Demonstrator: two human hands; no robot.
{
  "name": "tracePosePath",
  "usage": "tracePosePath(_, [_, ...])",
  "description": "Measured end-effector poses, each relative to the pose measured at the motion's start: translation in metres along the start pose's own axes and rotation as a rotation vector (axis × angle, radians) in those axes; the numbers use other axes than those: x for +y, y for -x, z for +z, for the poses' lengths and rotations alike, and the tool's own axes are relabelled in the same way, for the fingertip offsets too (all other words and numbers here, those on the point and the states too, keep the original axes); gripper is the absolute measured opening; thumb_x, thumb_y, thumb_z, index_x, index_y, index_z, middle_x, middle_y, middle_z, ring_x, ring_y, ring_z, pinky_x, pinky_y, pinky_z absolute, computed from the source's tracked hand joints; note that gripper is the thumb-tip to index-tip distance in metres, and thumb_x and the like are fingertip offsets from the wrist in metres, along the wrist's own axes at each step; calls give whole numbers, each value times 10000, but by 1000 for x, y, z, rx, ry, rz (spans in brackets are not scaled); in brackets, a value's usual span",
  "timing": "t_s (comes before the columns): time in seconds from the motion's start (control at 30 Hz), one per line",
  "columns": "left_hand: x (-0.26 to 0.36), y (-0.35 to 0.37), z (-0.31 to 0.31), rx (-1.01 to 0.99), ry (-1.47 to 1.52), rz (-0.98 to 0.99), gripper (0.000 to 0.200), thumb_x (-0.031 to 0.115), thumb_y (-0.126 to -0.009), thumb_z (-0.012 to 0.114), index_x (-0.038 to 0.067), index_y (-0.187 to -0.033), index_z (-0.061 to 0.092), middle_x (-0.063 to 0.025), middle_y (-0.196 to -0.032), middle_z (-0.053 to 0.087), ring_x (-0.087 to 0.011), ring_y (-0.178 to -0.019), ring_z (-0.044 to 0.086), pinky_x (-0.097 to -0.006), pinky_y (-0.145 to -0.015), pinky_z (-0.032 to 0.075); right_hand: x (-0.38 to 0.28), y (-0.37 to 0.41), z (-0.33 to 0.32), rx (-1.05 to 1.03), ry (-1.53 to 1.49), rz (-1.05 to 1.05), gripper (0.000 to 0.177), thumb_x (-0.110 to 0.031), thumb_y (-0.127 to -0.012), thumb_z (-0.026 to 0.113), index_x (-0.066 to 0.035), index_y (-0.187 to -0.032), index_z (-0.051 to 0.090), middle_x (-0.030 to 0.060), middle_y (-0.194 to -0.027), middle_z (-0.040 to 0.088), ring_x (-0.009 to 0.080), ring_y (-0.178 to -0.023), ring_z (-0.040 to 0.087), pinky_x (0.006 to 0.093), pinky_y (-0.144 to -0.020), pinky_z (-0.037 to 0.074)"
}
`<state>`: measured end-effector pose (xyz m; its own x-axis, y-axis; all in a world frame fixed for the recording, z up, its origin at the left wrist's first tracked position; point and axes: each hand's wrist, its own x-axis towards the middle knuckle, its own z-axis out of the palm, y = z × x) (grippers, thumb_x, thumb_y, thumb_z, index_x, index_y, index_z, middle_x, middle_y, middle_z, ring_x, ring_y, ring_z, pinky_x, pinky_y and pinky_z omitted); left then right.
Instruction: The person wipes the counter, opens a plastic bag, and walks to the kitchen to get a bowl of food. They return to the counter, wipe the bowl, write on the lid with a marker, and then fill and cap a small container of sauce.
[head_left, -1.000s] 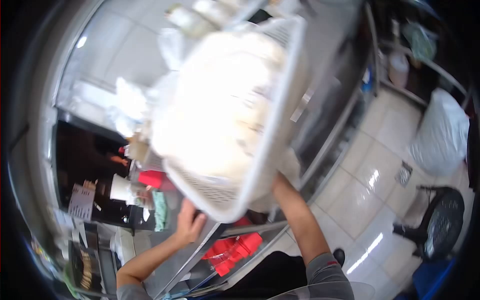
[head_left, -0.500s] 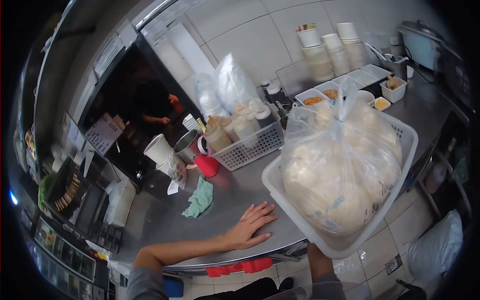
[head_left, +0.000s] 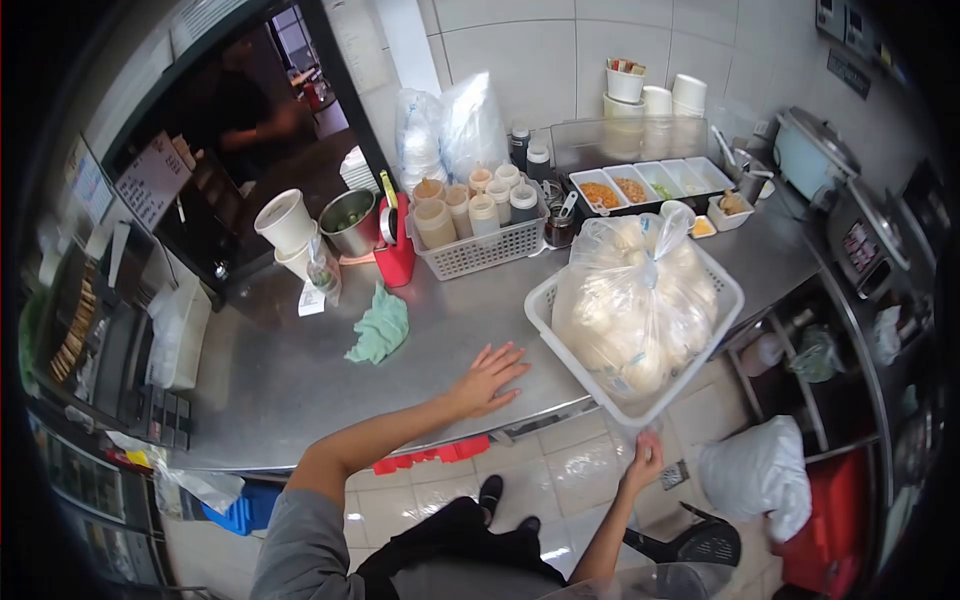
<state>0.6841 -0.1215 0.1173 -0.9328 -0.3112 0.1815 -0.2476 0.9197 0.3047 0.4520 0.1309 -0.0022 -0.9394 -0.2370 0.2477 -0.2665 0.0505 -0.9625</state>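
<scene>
My left hand point(head_left: 488, 380) lies flat on the steel counter point(head_left: 280, 390), its fingers spread and holding nothing. A white plastic basket point(head_left: 572, 362) stands to its right, with the near corner out past the counter's front edge. Inside the basket is a knotted clear bag point(head_left: 635, 320) full of pale, rounded pieces. Just below that near corner is my right hand point(head_left: 645, 460), fingers curled together; whether they touch the basket or hold anything is hidden. A crumpled green cloth point(head_left: 380, 325) lies to the left of my left hand.
Along the wall stand a basket of sauce bottles point(head_left: 480, 255), a red holder point(head_left: 395, 250), a metal pot point(head_left: 352, 225) and a topping tray point(head_left: 650, 185). A person point(head_left: 245, 110) is beyond the opening. A black stool point(head_left: 705, 543) and white sack point(head_left: 760, 475) are on the floor.
The basket with the bag is lower and farther from me, now over the counter. My right hand has come into view below its corner. My left hand stays flat on the counter.
</scene>
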Motion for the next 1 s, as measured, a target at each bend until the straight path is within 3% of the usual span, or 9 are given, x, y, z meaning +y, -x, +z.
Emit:
tracePosePath(0.23, [1,7,-7,-10,12,-8,427,349,-873,488,103,-1222,489,-132,-1342,383,-308,-1283,292,-465,-1032,255,-175,42,-150,-408,60,94,89,24,-694,648,12,-779,671,122,-891,645,215,-918,575,329,-861,415])
tracePosePath(0.3, [4,12,-41,-173,406,-33,369,322,-873,506,76,-1144,551,-135,-1269,464,-292,-1208,398,-417,-989,322,-237,44,-143,-418,40,204,82,11,-698,658,20,-780,668,122,-900,644,211,-925,576,320,-858,416])
tracePosePath(0.33, [7,19,-62,-260,599,-46,345,309,-873,515,63,-1105,582,-137,-1232,505,-284,-1171,451,-393,-968,355,-248,45,-133,-436,-2,157,77,7,-711,656,20,-786,666,126,-902,642,234,-964,572,329,-874,413])
tracePosePath(0.5, [10,91,-166,173,795,-144,238,190,-859,553,12,-1000,622,-126,-1110,593,-253,-1008,571,-318,-881,417,-273,58,7,-564,-336,-31,54,25,-741,614,17,-791,632,138,-927,611,270,-975,564,386,-903,402])
tracePosePath(0.6, [-30,130,-170,273,716,-347,252,192,-843,574,3,-1005,616,-125,-1083,605,-265,-999,576,-310,-872,419,-238,68,103,-770,-424,-24,37,17,-793,589,12,-813,620,158,-1106,562,277,-1129,486,337,-933,381])
tracePosePath(0.67, [-52,143,-164,261,628,-419,265,196,-827,594,15,-1019,616,-126,-1079,607,-276,-1016,567,-326,-883,415,-217,72,152,-968,-345,-50,75,-7,-795,583,-30,-852,625,122,-1179,537,318,-1242,368,399,-990,321])
tracePosePath(0.77, [-71,155,-128,228,356,-237,363,233,-792,628,66,-1110,582,-103,-1188,550,-279,-1147,475,-417,-978,325,-213,79,178,-835,165,-584,126,-114,-756,621,-97,-880,642,102,-1289,458,322,-1290,279,462,-1025,225])
tracePosePath(0.9, [-57,145,-106,152,97,-235,555,303,-732,663,137,-1231,488,-38,-1338,413,-257,-1284,299,-560,-1028,133,-251,95,204,-925,478,-693,373,-242,-752,616,-199,-1122,598,86,-1415,293,323,-1309,233,556,-1029,140])
tracePosePath(1.0, [-62,135,-97,108,-72,-195,595,328,-695,675,164,-1236,489,-2,-1336,412,-259,-1297,273,-647,-1004,45,-218,98,229,-973,515,-840,308,-261,-784,594,-222,-1089,618,-15,-1282,485,243,-1243,362,551,-1001,194])
